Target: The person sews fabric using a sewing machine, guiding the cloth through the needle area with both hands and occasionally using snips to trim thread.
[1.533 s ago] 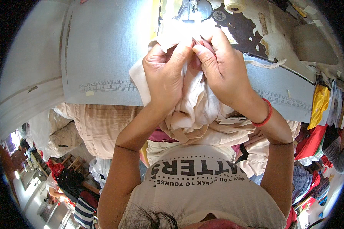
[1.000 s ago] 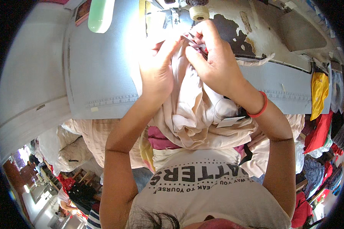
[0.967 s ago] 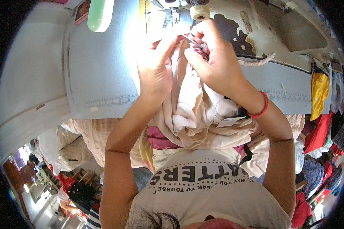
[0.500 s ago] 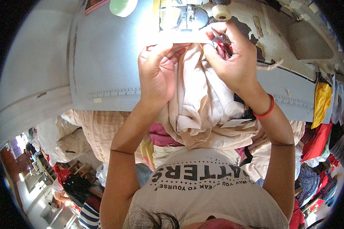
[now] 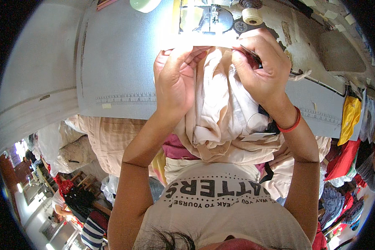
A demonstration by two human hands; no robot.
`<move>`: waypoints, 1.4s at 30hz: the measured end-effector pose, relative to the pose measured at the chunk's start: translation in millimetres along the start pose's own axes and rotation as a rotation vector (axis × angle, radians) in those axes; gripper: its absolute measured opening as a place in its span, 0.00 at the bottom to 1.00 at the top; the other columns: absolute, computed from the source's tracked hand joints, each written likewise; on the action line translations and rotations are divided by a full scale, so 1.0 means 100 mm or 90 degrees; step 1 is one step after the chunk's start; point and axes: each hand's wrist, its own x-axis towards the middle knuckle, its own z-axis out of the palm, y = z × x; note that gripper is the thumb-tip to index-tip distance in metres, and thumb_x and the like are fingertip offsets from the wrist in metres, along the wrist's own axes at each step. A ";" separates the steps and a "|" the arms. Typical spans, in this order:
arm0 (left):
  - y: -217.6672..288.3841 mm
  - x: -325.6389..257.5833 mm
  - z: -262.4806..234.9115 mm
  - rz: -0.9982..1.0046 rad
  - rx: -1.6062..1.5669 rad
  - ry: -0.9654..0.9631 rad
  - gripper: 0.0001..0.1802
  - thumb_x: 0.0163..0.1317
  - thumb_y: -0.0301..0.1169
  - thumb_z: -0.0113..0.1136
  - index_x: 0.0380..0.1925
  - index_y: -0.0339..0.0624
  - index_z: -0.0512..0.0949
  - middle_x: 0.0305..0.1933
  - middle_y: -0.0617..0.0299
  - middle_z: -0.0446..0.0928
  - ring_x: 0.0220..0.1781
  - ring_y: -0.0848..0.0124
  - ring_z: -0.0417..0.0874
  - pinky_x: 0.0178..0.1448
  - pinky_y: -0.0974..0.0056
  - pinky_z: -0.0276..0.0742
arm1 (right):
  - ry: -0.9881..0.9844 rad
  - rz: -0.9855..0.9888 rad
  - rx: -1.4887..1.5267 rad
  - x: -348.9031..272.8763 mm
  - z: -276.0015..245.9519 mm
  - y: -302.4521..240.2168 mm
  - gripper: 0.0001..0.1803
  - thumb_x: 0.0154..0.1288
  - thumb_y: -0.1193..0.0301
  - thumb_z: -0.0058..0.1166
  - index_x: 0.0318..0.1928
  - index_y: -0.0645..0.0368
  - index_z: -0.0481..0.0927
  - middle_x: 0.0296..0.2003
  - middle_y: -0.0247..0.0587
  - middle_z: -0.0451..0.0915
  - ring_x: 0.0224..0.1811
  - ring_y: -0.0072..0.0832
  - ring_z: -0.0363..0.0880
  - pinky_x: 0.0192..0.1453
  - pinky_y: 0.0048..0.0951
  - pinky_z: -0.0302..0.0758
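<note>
Both hands pinch the upper edge of a pale peach cloth (image 5: 214, 100) and stand a little apart, with a strip of it drawn nearly straight between them just in front of the sewing machine's needle area (image 5: 213, 21). Thumb and fingers of the left hand (image 5: 175, 79) close on the strip's left end, the palm turned partly upward; the right hand (image 5: 264, 66) grips the other end and also holds a thin dark tool (image 5: 251, 55) tucked in its curled fingers, its full shape hidden. Strong lamplight washes out the strip, so its weave and any stitching cannot be told. From the hands the cloth hangs in loose folds over the near edge of the grey-blue surface (image 5: 116, 71) and bunches in front of the person's white shirt (image 5: 221, 204), with a white tag (image 5: 258, 136) lying against it by the right wrist, which wears a red band (image 5: 295, 121). Ruler markings (image 5: 127, 98) run along the surface on either side. Beyond the right hand sits a cream knob (image 5: 252, 16) above the machine's worn bed; at the far right hangs a yellow cloth (image 5: 350, 118), with a red cloth (image 5: 342, 162) below it.
</note>
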 end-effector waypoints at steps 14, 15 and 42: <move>-0.06 -0.01 -0.06 -0.039 -0.044 0.033 0.14 0.59 0.32 0.45 0.38 0.32 0.71 0.43 0.50 0.76 0.50 0.62 0.73 0.62 0.57 0.60 | -0.016 -0.013 -0.071 -0.03 -0.01 0.03 0.10 0.40 0.78 0.57 0.27 0.53 0.75 0.26 0.34 0.71 0.22 0.27 0.74 0.22 0.25 0.70; -0.05 0.00 -0.04 -0.024 -0.037 0.033 0.12 0.58 0.30 0.46 0.37 0.32 0.72 0.41 0.50 0.76 0.47 0.62 0.75 0.60 0.58 0.63 | -0.002 -0.018 -0.070 -0.02 0.00 0.03 0.10 0.40 0.77 0.58 0.28 0.53 0.75 0.26 0.34 0.71 0.23 0.28 0.74 0.22 0.26 0.70; 0.35 0.40 -0.22 -0.066 0.494 -0.170 0.09 0.54 0.26 0.59 0.35 0.33 0.78 0.33 0.62 0.78 0.34 0.77 0.77 0.43 0.73 0.72 | -0.250 0.481 0.478 0.13 -0.16 0.13 0.10 0.59 0.67 0.49 0.37 0.61 0.74 0.27 0.25 0.72 0.29 0.11 0.67 0.34 0.15 0.67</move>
